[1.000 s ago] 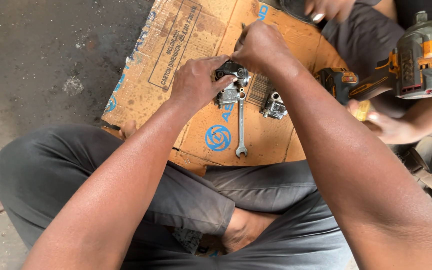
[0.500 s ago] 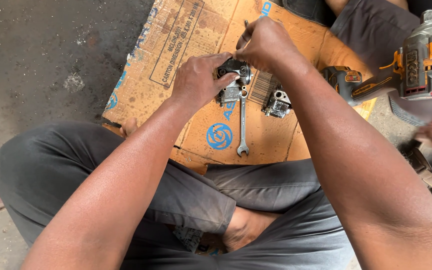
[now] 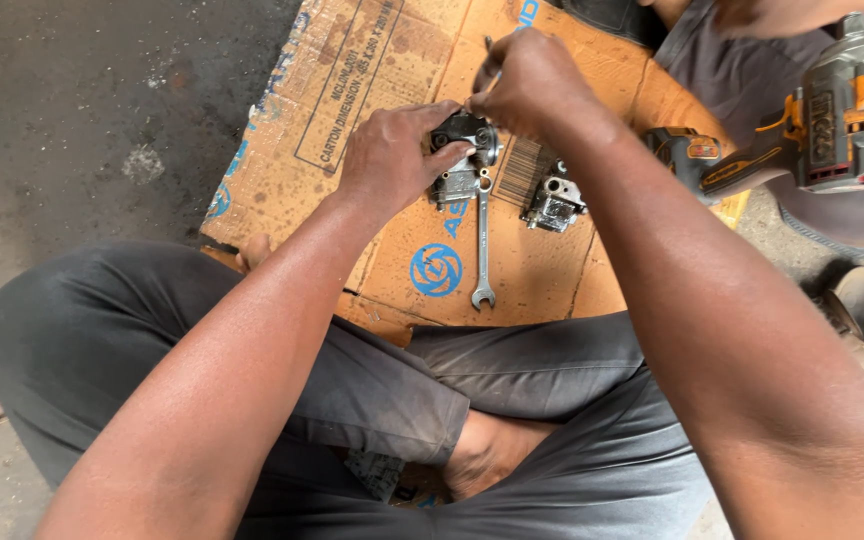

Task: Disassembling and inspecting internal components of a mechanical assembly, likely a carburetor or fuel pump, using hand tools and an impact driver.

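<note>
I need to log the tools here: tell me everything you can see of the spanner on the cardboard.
The spanner is slim, bright bare metal, lying flat and lengthwise on the stained brown cardboard. Its open jaw end points toward the person's legs; its far end reaches the small grey metal part gripped by the left hand. No hand holds it.

Left of the left hand (image 3: pixel 392 160) the cardboard (image 3: pixel 352 90) lies bare. Spanner (image 3: pixel 482 245), second metal part (image 3: pixel 552 205) and a co-worker's power drill (image 3: pixel 812 130) crowd the right side.
</note>
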